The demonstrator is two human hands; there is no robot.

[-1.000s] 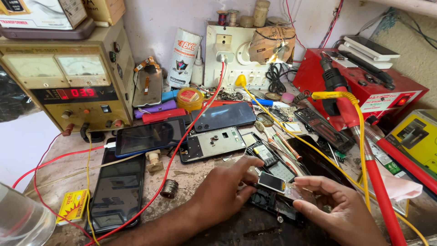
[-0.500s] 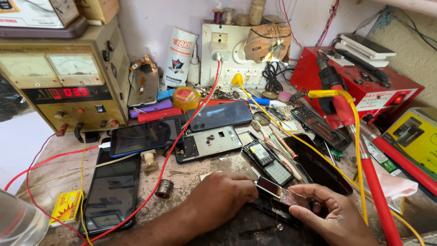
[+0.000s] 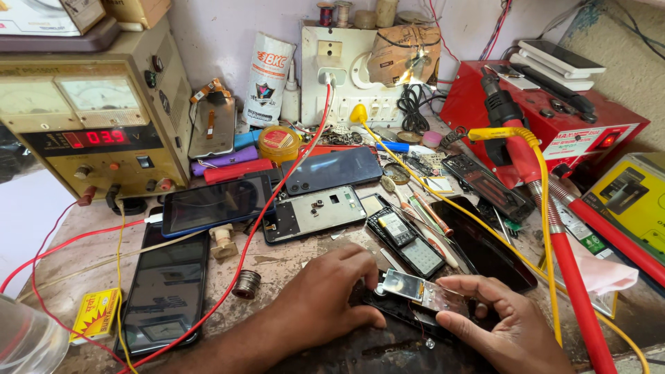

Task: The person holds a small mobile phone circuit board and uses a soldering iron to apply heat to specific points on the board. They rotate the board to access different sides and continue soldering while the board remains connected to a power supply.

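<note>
Head view: left hand (image 3: 331,294) and right hand (image 3: 499,325) are both pinching a small silvery rectangular phone board (image 3: 414,289) over the dark mat at the bench's (image 3: 284,266) front edge. Risk, as judged: the thin red wire (image 3: 277,201) nearby is snagging, or the board is slipping.

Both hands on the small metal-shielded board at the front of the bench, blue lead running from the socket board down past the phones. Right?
Not quite. The lead is red, not blue, as the head view shows. The rest stands: the left hand and right hand are both on the small metal-shielded board, and the lead runs from the socket board past the phones.
</note>
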